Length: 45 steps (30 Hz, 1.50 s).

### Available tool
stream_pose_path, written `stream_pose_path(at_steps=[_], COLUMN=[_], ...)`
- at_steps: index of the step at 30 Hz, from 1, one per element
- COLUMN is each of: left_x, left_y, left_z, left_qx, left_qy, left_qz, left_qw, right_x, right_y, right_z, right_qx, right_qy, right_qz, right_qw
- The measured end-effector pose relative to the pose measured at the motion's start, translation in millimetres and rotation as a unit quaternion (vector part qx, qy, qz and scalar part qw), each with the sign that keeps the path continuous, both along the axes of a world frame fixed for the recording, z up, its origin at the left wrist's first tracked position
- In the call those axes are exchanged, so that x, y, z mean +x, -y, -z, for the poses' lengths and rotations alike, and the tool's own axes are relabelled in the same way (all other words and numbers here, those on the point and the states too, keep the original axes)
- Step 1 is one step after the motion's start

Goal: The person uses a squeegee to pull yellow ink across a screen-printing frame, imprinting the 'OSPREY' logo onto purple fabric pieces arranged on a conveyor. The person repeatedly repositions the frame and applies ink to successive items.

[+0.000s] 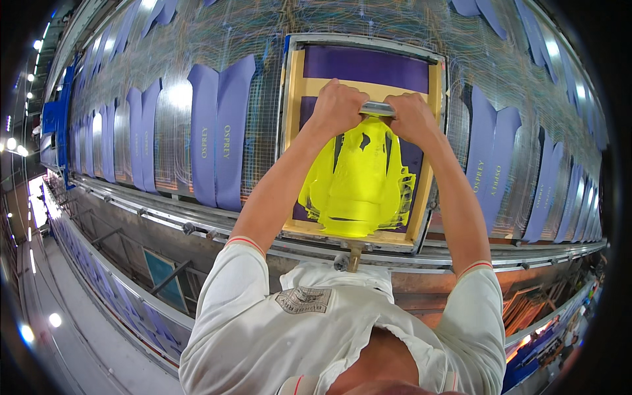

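A screen-printing frame (pixel 440 85) lies on the long table in front of me, its purple mesh (pixel 362 64) edged with tan tape. My left hand (pixel 338 107) and my right hand (pixel 415 117) are both closed round the ends of a squeegee (pixel 378 109) with a metal-coloured handle, near the far half of the frame. Bright yellow ink (pixel 362 191) spreads from below the squeegee toward the frame's near edge, with ragged streaks on its right side. A small dark shape shows within the ink. The squeegee's blade is largely hidden.
Periwinkle fabric pieces (pixel 234 135) with small yellow print lie flat in rows left of the frame; more fabric pieces (pixel 494 148) lie right of it. A metal rail (pixel 164 205) with knobs runs along the table's near edge. Blue equipment (pixel 58 118) stands at the far left.
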<state>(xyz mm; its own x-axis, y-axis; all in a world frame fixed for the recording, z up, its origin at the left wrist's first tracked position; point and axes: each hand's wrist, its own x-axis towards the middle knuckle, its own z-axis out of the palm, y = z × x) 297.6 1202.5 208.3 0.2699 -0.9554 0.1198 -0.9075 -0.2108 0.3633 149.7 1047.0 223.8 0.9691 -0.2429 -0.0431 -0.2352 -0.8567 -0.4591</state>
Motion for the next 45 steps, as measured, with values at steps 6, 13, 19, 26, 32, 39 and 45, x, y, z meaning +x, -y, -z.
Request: stream_pose_path(at_steps=[6, 13, 19, 26, 32, 39, 45], left_x=[-44.2, -151.1, -148.4, -147.8, -143.3, -139.6, -139.7], left_y=[-43.5, -148.7, -132.3, -139.3, -145.6, -150.8, -152.9], left_z=[8.1, 20.1, 37.0, 18.5, 13.1, -2.7, -4.0], left_qx=[-0.061, -0.099, -0.104, 0.036, 0.067, 0.094, 0.085], left_qy=[0.012, -0.017, 0.017, 0.127, 0.083, 0.085, 0.08], left_qz=[-0.001, 0.005, -0.046, -0.072, -0.073, -0.075, -0.084], left_qw=[0.998, 0.995, 0.993, 0.989, 0.992, 0.989, 0.99], right_x=[-42.0, -149.1, -152.6, -131.9, -129.4, -121.6, -119.3], right_y=[-43.6, -145.1, -153.0, -163.8, -165.1, -172.1, -168.1], right_z=[1.3, 13.6, 5.1, 13.0, 19.9, 14.9, 19.2], right_qx=[0.001, -0.013, -0.137, -0.093, -0.066, -0.06, -0.042], right_qy=[0.026, 0.068, 0.053, 0.075, 0.084, 0.058, 0.086], right_qz=[-0.01, 0.003, 0.001, -0.022, -0.042, -0.022, -0.037], right_qw=[1.0, 0.998, 0.989, 0.993, 0.993, 0.996, 0.995])
